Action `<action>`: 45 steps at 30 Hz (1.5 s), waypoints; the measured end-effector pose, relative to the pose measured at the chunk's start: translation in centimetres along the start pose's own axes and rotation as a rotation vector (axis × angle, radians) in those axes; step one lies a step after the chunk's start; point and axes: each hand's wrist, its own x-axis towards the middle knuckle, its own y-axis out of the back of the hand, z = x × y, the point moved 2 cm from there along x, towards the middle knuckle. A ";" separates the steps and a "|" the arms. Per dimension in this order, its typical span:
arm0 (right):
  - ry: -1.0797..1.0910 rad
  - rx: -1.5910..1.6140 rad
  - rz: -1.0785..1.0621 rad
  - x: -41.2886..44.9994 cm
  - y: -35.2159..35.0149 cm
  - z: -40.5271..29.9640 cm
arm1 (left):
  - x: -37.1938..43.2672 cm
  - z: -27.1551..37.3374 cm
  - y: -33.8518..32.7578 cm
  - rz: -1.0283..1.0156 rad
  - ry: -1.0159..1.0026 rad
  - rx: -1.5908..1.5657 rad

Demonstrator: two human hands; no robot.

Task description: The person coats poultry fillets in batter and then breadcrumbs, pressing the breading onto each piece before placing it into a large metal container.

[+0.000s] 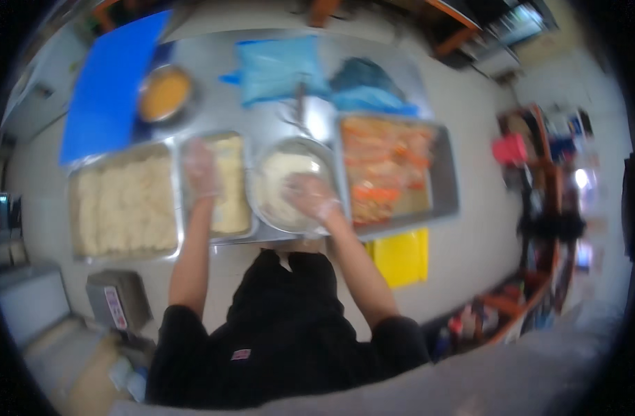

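Note:
Both hands wear clear plastic gloves and are motion-blurred. My left hand [202, 169] is over the left side of a narrow metal tray [248, 182] that holds pale yellow food [231, 192]. Whether it touches or grips anything there is unclear. My right hand [312, 195] reaches into a round metal bowl [255, 195] of white powder or batter [276, 169], its fingers at the white contents. Blur hides whether they hold something. To the left, a wide metal tray [178, 208] carries rows of pale, log-shaped pieces [125, 205]. A deep metal pan [444, 177] at right contains orange-and-white food pieces [387, 161].
Behind the trays on the metal table [208, 52] lie a bowl of orange crumbs [165, 94], a light blue bag [281, 70], a dark bundle in blue plastic [366, 80] and a blue board [114, 88]. A yellow object [400, 257] is below the table's right front edge.

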 end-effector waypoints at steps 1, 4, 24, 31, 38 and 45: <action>0.039 0.019 0.072 -0.7 0.4 -0.4 | -0.8 1.9 1.4 -0.051 0.008 -0.101; 0.107 0.193 0.216 -0.5 -0.3 -0.6 | -4.4 8.5 4.5 -0.167 -0.070 -0.438; 0.416 0.628 0.522 -1.4 -1.7 3.8 | -26.8 68.1 2.0 -1.420 -1.470 -0.123; 0.513 0.569 0.255 -1.0 -3.3 2.7 | -19.5 69.6 8.4 -1.379 -1.306 -0.303; 0.416 0.421 0.134 -0.8 0.3 4.9 | -7.4 50.4 21.7 -1.066 -0.892 -0.990; 0.265 0.109 0.036 0.8 1.7 3.0 | -4.9 15.3 20.3 -0.139 0.115 -1.035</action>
